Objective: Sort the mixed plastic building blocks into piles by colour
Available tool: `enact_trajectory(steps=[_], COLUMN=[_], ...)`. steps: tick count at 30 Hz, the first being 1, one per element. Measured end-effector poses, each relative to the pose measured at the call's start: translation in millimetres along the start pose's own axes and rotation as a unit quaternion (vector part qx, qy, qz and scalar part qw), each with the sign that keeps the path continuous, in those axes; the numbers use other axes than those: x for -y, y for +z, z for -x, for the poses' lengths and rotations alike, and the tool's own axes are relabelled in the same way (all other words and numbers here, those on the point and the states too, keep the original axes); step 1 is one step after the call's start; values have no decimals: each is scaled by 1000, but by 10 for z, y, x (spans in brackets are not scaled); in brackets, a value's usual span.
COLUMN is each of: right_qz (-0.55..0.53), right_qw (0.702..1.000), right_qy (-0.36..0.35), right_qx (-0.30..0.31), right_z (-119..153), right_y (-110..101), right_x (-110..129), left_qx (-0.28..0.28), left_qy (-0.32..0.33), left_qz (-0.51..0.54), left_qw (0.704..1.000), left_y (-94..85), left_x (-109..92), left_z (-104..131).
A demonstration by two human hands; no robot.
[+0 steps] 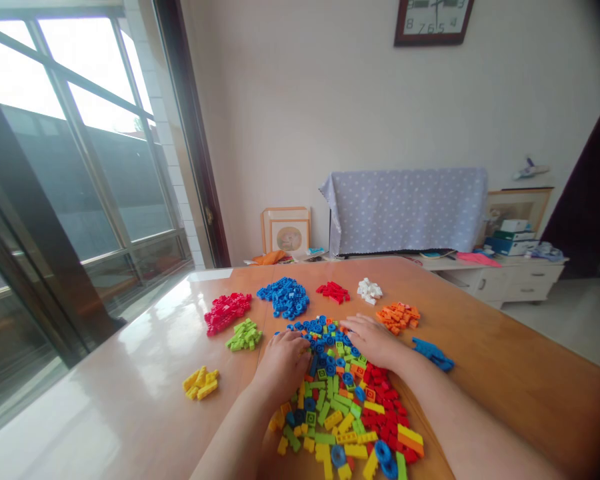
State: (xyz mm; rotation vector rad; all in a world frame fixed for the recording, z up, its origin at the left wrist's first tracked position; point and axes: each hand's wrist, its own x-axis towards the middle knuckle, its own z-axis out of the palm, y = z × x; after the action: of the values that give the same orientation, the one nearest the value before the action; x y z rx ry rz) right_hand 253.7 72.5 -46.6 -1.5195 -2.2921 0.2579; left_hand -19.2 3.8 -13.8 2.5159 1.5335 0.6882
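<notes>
building bricks (337,403) in mixed colours lie in a loose heap at the near middle of a glossy brown table (505,373), pale with glare on its left side. clocked from the heap, a large window (90,127) fills ten, framed pictures (289,237) lean at eleven, a wall clock (433,20) hangs high towards one, and below it a dotted grey-blue cloth (410,210) drapes something on a low white cabinet (513,283), with stacked boxes (513,245) at two.

sorted piles sit apart around the heap: yellow bricks (201,383) at nine, lime green bricks (244,335) at ten, pinkish-red bricks (227,312) just beyond them, blue pieces (284,297) at eleven, red bricks (333,292) at twelve, white pieces (369,291) at one, orange bricks (399,317) slightly nearer, long blue pieces (433,353) at two.

the left hand (286,360) curls narrowly over the heap's eleven o'clock edge; the right hand (373,340) lies palm down at one, fingers loosely stretched. whether either grips a brick i cannot tell; hands and forearms block part of the heap.
</notes>
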Motion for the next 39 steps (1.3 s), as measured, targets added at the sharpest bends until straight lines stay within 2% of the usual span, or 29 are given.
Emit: enact_trajectory(steps=[2,4,8,11,18,22,26,30,35,39], right_qz=[-12,-28,-55,-53,-50,-54,-57,-72,-132,-167], right_qw=[1000,999,997,996,998,996,994,993,987,981], right_qy=[-14,-16,24,43,17,49,89,81,85,97], right_qx=[10,-5,-55,-60,-42,-47,12,45,46,23], right_z=[-8,-19,-30,-18,1,19,78,116,111,82], right_y=[10,-4,-49,-67,-110,-181,-242,-250,-244,-255], right_x=[37,64,45,2,21,-6,-30,7,31,14], left_qx=[6,3,-1,-1,12,5,4,15,18,20], left_qy=[1,2,4,0,-9,4,4,1,-3,-6], left_qz=[-2,-4,-5,-7,-11,-10,-5,6,13,14], left_qw=[1000,1000,1000,1000,1000,1000,1000,1000,1000,1000], left_y=[-7,-8,8,23,8,-12,-12,-9,-28,-27], left_x=[-9,-14,-7,1,-12,-18,-13,-10,-21,-19], left_z=[-4,-8,-12,-13,-13,-15,-17,-22,-24,-20])
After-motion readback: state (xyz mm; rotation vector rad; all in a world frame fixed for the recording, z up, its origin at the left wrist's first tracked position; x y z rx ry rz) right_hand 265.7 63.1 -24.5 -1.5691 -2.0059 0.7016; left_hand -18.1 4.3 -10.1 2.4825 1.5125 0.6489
